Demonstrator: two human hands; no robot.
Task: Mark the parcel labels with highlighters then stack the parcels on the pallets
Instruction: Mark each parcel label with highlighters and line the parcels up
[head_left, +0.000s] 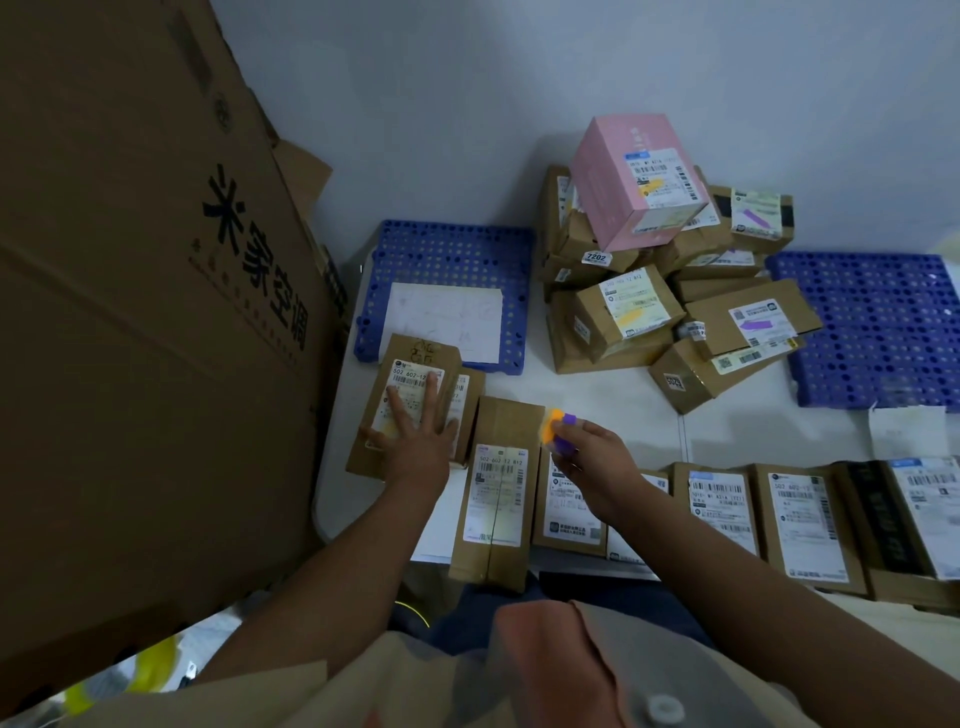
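Parcels (670, 270) already marked sit heaped far right between two blue pallets (447, 260); I judge the near row (800, 519) unmarked; my left hand (415, 421) lies flat, fingers straight, on one parcel (410, 395); my right hand (587, 457) pinches orange and purple highlighters (558, 431); white table (597, 389), pale wall behind.

A tall carton (145, 322) is stood at the far left, and a pallet (447, 249) is laid to its right with a sheet of paper (447, 322) on it. A pile of parcels (670, 291) is heaped between that pallet and a second pallet (878, 327) at the right. A row of parcels (727, 514) is laid nearest the person.
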